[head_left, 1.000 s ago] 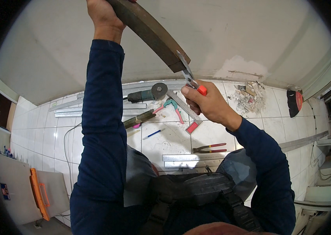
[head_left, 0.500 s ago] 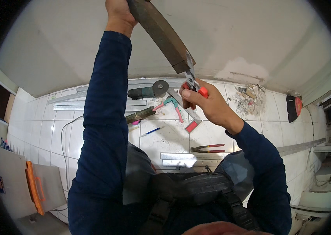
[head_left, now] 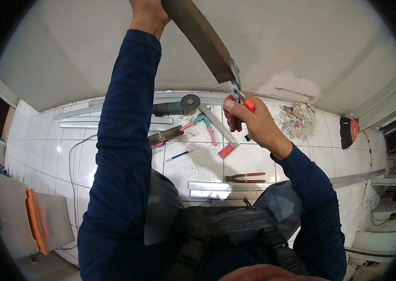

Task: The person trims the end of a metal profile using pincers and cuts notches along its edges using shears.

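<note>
My left hand [head_left: 150, 14], at the top edge, is closed around the upper end of a long brown metal profile [head_left: 200, 37]. The profile slants down to the right in front of the wall. In my right hand [head_left: 259, 122] is a pair of tin snips [head_left: 235, 88] with red handles, gripped by curled fingers. Its blades meet the lower right corner of the profile; how far they bite in is hard to see. Below on the tiles lie an angle grinder [head_left: 167, 108], pink-and-teal pliers [head_left: 201, 120] and a square [head_left: 227, 150] with a red stock.
Pincers [head_left: 244, 178] with red handles and a blue pen [head_left: 178, 156] lie on the white floor. Galvanized metal strips [head_left: 207, 185] are near my knees. Rubble [head_left: 297, 119] is heaped by the wall. A grey case [head_left: 55, 218] with an orange handle stands at left.
The profile and the snips have shifted slightly to the right together, with both hands. The snips are still at the profile's lower end.
</note>
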A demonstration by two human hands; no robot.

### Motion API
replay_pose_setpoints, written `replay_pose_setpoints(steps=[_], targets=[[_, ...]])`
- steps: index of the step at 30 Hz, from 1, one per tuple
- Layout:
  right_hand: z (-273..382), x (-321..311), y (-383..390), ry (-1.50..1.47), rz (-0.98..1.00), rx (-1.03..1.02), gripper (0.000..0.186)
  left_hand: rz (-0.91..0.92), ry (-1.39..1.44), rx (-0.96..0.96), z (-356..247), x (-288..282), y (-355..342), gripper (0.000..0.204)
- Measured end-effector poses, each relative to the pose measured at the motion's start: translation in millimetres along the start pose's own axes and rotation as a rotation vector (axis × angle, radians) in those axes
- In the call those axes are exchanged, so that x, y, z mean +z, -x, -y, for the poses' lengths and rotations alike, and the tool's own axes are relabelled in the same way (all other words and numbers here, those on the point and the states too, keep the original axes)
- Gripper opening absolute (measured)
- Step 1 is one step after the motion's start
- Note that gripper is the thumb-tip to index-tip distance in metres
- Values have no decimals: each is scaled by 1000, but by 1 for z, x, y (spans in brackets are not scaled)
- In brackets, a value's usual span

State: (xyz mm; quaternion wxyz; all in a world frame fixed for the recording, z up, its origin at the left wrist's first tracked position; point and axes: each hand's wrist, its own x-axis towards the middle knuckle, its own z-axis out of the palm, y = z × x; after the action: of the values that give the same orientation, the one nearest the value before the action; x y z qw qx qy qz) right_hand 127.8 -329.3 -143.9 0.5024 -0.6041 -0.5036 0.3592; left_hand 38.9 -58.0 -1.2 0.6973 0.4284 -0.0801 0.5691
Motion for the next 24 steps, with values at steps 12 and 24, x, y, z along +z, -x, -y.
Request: replay_pose_setpoints(steps=[12, 24], targets=[[3, 4, 2, -39, -4, 62, 41, 2, 3, -12, -6, 7, 2, 62], [8, 11, 2, -6, 47, 10, 35, -125, -47, -172, 9, -4, 0, 63]])
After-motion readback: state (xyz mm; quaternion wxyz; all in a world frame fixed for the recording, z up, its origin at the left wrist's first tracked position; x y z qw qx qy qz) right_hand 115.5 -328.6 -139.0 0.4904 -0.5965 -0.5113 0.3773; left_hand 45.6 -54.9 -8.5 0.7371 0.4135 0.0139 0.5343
